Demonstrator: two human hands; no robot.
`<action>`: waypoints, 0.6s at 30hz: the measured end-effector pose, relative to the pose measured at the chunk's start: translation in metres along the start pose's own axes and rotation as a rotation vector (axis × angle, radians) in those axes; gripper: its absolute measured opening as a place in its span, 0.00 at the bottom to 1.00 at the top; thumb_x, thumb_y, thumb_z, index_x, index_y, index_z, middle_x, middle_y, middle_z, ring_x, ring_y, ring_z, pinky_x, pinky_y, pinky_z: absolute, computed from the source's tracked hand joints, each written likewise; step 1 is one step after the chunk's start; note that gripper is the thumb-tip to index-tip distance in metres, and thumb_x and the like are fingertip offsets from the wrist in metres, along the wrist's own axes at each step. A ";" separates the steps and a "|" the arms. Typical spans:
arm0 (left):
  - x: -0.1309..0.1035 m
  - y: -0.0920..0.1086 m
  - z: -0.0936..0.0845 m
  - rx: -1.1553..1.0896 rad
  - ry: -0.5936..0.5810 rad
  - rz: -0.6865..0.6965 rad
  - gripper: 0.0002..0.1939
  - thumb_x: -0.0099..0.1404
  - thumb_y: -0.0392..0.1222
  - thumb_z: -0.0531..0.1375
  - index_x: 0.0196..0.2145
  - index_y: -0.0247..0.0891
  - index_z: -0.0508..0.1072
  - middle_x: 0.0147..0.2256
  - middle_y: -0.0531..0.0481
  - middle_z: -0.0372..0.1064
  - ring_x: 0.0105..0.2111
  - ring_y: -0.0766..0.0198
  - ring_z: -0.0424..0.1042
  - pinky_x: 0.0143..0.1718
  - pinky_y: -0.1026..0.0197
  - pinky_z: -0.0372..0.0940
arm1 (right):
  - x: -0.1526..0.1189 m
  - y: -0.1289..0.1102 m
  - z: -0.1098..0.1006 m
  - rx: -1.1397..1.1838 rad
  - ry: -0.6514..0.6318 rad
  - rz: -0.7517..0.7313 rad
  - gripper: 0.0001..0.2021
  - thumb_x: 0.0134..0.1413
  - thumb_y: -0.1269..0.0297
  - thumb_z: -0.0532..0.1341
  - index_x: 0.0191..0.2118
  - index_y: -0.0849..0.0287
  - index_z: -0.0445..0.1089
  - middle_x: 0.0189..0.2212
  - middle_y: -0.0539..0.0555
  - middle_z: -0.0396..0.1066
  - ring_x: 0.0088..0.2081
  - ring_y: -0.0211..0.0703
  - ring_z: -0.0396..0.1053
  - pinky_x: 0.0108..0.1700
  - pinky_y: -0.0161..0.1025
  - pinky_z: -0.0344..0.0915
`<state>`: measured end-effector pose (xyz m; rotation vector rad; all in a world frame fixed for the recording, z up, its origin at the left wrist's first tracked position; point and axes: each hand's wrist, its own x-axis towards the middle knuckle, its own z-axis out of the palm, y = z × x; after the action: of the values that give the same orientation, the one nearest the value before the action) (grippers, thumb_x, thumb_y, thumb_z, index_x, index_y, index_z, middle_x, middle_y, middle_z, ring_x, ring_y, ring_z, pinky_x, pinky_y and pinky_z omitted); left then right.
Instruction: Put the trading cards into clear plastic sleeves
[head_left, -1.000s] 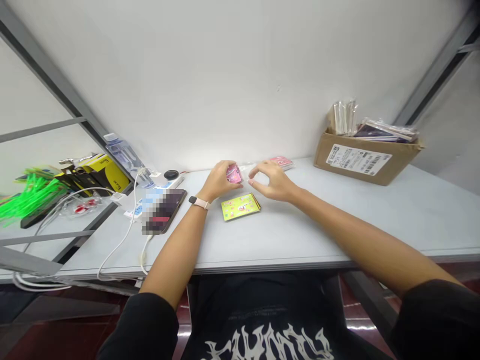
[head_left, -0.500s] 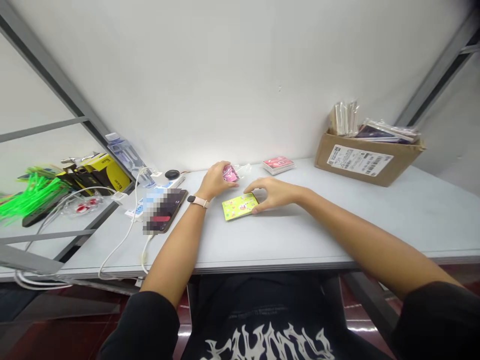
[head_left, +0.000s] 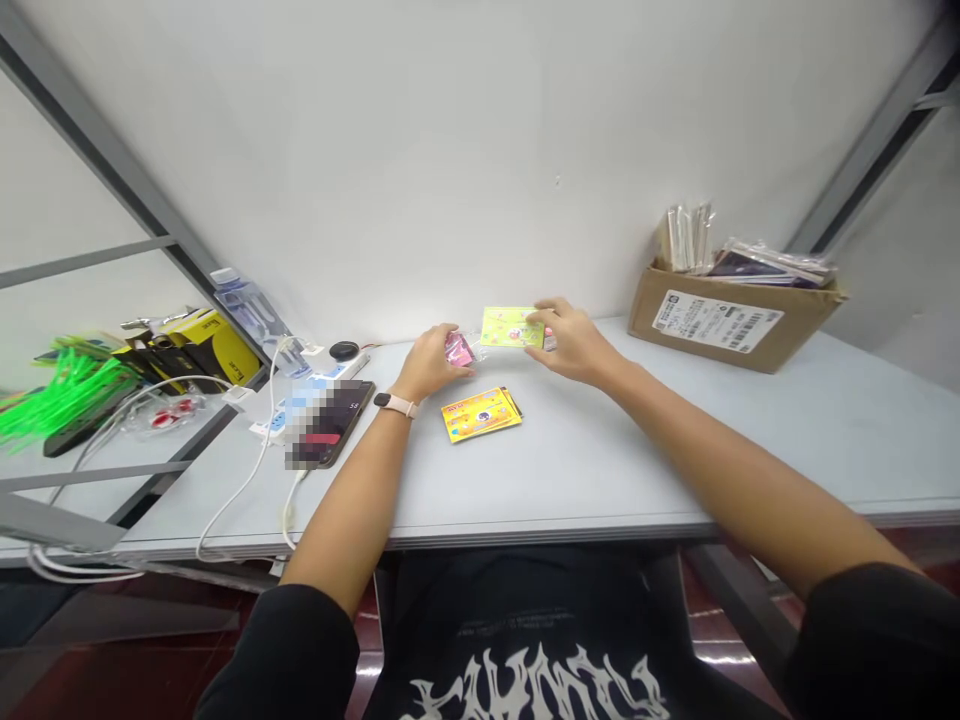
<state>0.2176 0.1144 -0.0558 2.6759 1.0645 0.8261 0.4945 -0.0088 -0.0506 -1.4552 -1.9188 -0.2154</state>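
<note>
My right hand (head_left: 574, 340) grips a yellow-green printed card (head_left: 508, 328) by its right end, lifted near the back wall. Behind the card and fingers, most of the red-and-white card stack (head_left: 550, 341) is hidden. My left hand (head_left: 430, 364), with a band on its wrist, is closed on a pink packet (head_left: 457, 349) that has clear plastic at its right side. In front of both hands a small pile of yellow-orange cards (head_left: 481, 415) lies on the table, slightly fanned at its right edge.
A cardboard box (head_left: 731, 322) full of plastic-wrapped packets stands at the back right. On the left are a phone (head_left: 341, 425), a white power strip (head_left: 319, 385) with cables, a water bottle (head_left: 259, 315), yellow-black boxes (head_left: 225, 345) and bright green strips (head_left: 67, 395).
My right hand has lifted the yellow-green card off the pile and carried it back and slightly right. Yellow-orange cards now show on the pile. My left hand has hardly moved.
</note>
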 end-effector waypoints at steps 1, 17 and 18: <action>0.000 0.000 0.000 0.002 -0.001 0.001 0.46 0.50 0.49 0.79 0.62 0.40 0.68 0.60 0.37 0.73 0.61 0.40 0.73 0.62 0.41 0.68 | -0.001 0.001 0.000 -0.045 -0.043 -0.011 0.20 0.61 0.60 0.66 0.57 0.57 0.75 0.62 0.69 0.69 0.58 0.70 0.72 0.62 0.67 0.66; -0.001 0.002 0.002 0.034 -0.019 0.055 0.44 0.52 0.45 0.77 0.63 0.42 0.67 0.59 0.38 0.73 0.62 0.40 0.72 0.65 0.39 0.66 | -0.001 -0.001 -0.006 -0.194 -0.090 -0.080 0.19 0.62 0.60 0.63 0.55 0.61 0.77 0.59 0.72 0.71 0.56 0.70 0.72 0.60 0.66 0.64; -0.001 0.003 0.001 0.038 -0.022 0.066 0.44 0.52 0.44 0.77 0.63 0.41 0.67 0.59 0.38 0.72 0.61 0.40 0.72 0.65 0.39 0.66 | -0.001 -0.002 -0.006 -0.198 -0.093 -0.083 0.18 0.62 0.60 0.63 0.55 0.61 0.77 0.59 0.72 0.71 0.56 0.70 0.72 0.60 0.66 0.64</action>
<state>0.2195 0.1115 -0.0566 2.7590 1.0020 0.7928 0.4954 -0.0134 -0.0463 -1.5377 -2.0846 -0.3923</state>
